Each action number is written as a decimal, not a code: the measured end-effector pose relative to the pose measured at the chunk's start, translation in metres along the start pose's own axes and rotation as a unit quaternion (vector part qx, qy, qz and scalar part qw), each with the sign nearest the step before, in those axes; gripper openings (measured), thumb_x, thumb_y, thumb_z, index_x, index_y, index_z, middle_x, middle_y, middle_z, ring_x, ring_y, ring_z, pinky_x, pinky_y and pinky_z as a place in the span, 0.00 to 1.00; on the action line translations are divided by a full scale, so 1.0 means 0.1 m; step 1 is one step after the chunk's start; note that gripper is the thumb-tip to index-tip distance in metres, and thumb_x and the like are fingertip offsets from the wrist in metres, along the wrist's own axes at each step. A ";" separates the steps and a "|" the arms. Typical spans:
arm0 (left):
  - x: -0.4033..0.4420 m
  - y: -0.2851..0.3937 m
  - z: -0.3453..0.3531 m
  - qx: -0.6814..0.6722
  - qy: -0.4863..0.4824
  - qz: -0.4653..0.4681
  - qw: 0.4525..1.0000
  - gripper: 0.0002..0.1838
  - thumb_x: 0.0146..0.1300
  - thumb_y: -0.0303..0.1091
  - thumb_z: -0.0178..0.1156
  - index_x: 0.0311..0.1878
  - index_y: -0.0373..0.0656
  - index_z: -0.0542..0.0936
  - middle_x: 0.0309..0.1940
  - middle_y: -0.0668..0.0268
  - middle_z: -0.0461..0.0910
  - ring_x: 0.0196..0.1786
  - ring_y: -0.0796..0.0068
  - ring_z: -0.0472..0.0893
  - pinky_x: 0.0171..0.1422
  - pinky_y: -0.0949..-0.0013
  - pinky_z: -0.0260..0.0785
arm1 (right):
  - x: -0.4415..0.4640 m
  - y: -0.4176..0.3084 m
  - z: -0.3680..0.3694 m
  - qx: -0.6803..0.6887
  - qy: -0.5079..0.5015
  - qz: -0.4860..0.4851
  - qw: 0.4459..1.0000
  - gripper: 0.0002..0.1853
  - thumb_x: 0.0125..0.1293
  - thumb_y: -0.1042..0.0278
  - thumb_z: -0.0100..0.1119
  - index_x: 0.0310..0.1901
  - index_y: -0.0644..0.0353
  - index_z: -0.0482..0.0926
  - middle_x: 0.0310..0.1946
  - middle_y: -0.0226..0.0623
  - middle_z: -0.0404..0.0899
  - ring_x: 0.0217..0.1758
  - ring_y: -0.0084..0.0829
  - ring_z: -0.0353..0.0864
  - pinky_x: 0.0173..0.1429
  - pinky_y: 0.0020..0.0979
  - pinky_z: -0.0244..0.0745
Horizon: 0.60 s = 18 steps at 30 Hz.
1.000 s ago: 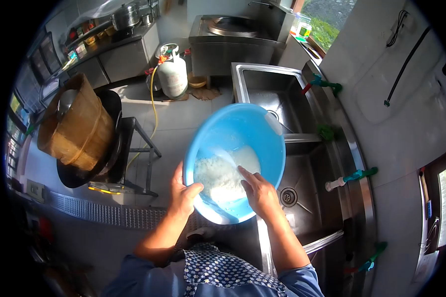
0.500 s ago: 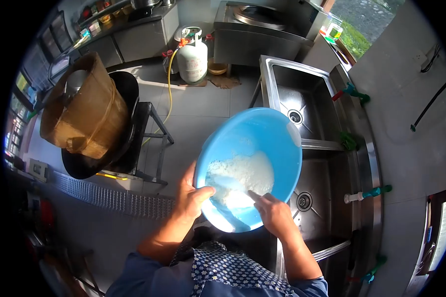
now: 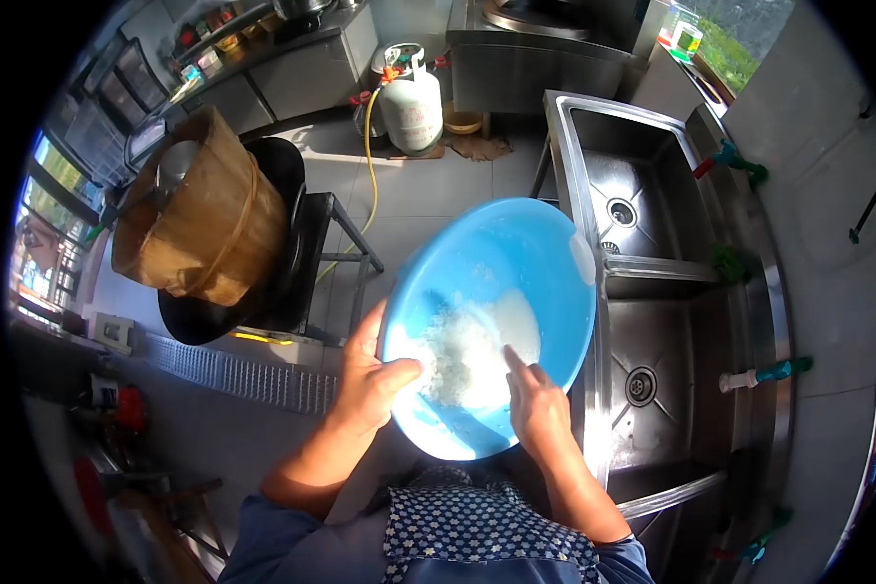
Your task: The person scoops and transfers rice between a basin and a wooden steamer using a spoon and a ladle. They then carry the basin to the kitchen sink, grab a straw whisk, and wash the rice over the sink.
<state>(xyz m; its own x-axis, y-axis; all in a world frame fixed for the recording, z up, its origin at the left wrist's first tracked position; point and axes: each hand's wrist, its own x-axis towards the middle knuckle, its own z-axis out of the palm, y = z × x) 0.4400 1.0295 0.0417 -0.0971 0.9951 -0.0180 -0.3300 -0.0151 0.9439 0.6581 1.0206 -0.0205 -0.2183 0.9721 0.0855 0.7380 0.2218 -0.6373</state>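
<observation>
A light blue plastic basin is held tilted in front of my apron. My left hand grips its left rim, thumb over the edge and fingers round the outside. Inside lies a heap of white rice-like grains, with a patch of cloudy whitish liquid beside it. My right hand reaches over the near right rim into the basin, index finger stretched toward the grains. Its other fingers are partly bent, and nothing shows in them.
To the right stands a steel sink with several compartments and taps. At left, a wooden steamer barrel sits in a black wok on a metal stand. A gas cylinder with a yellow hose stands on the floor ahead.
The view has shifted, so the surroundings appear farther right. My right hand has drawn slightly back from the grains, which now look more gathered. The left hand keeps its hold on the basin.
</observation>
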 end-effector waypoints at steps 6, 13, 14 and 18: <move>0.04 -0.02 -0.11 -0.019 0.003 -0.008 1.000 0.39 0.44 0.15 0.54 0.67 0.36 0.70 0.53 0.62 0.78 0.55 0.72 0.78 0.61 0.71 0.70 | 0.01 0.23 0.33 -0.045 -0.058 0.007 0.997 0.20 0.69 0.72 0.52 0.62 0.61 0.75 0.33 0.51 0.82 0.32 0.54 0.82 0.39 0.48 0.78; 0.02 -0.07 -0.10 -0.041 0.021 0.008 0.999 0.39 0.44 0.15 0.55 0.67 0.36 0.69 0.53 0.61 0.78 0.56 0.70 0.78 0.62 0.70 0.70 | -0.28 -0.57 0.16 0.041 -0.128 -0.064 0.989 0.30 0.63 0.75 0.54 0.69 0.56 0.69 0.37 0.46 0.80 0.33 0.49 0.83 0.39 0.45 0.80; -0.01 -0.04 -0.12 -0.044 0.034 -0.002 0.998 0.39 0.44 0.15 0.55 0.67 0.36 0.69 0.53 0.60 0.78 0.56 0.70 0.78 0.62 0.70 0.70 | -0.24 -0.63 0.07 -0.003 -0.109 -0.067 0.992 0.31 0.62 0.76 0.54 0.70 0.55 0.69 0.35 0.44 0.79 0.33 0.48 0.83 0.38 0.44 0.80; -0.04 0.03 -0.22 -0.075 0.047 -0.009 0.996 0.39 0.44 0.15 0.56 0.67 0.36 0.69 0.51 0.60 0.79 0.53 0.70 0.79 0.60 0.70 0.71 | 0.02 -0.44 -0.09 -0.070 0.002 -0.103 0.992 0.32 0.58 0.79 0.55 0.68 0.55 0.71 0.31 0.40 0.76 0.32 0.41 0.81 0.33 0.40 0.78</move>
<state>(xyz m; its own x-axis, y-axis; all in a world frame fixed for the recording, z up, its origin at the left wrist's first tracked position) 0.4188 1.0236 0.0375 -0.1744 0.9821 -0.0716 -0.4676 -0.0186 0.8837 0.6305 1.0130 0.0144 -0.3711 0.9054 0.2061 0.7600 0.4237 -0.4929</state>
